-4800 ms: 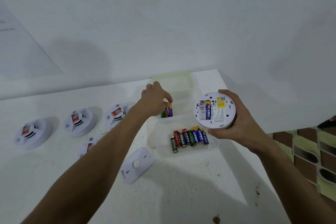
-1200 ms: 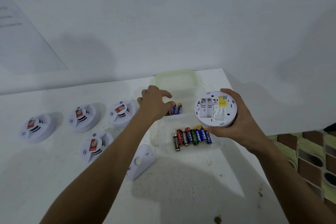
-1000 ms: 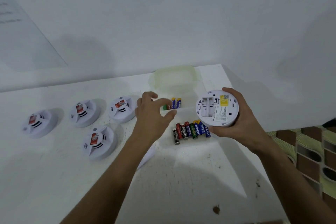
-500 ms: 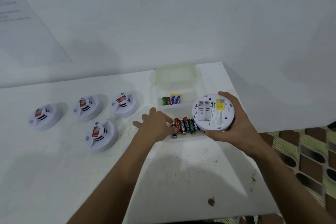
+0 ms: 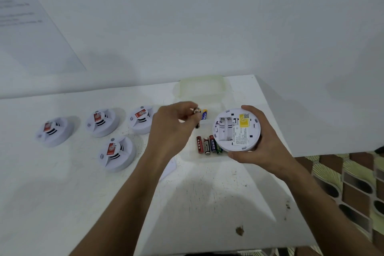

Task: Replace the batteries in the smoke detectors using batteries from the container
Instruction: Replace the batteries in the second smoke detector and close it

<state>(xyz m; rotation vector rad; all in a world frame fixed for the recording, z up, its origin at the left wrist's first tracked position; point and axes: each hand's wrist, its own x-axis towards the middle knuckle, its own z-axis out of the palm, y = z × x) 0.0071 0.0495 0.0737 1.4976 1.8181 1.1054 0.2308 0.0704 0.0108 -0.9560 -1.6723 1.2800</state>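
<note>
- The left hand (image 5: 174, 129) is raised over the tabletop (image 5: 207, 203), its grip pinched on a dark battery (image 5: 196, 118) between thumb and fingertips; the battery stands roughly upright, one metal end showing at the top.
- The right hand (image 5: 257, 143) has its grip wrapped round the rim of a white detector (image 5: 236, 129), held back side up and tilted toward the viewer.
- The bay (image 5: 224, 129) in that detector's back is open, with two bare slots. A yellow label (image 5: 243, 122) sits beside it.
- Just under both hands lies a clear container (image 5: 202, 89) with a yellowish rim. In its near part, red, black, blue and green batteries (image 5: 207, 145) lie side by side, partly hidden by the held detector.
- In the far part, a blue and yellow cell (image 5: 204, 114) peeks out just beside the left fingertips.
- To the left, well apart from the container, four more detectors rest face up: three in a row (image 5: 101, 121) and one nearer (image 5: 116, 153), each with a red sticker.
- A white flat piece (image 5: 169, 169) shows beside the left forearm, mostly hidden.
- Beyond the tabletop's right edge is a patterned floor (image 5: 353, 183).
</note>
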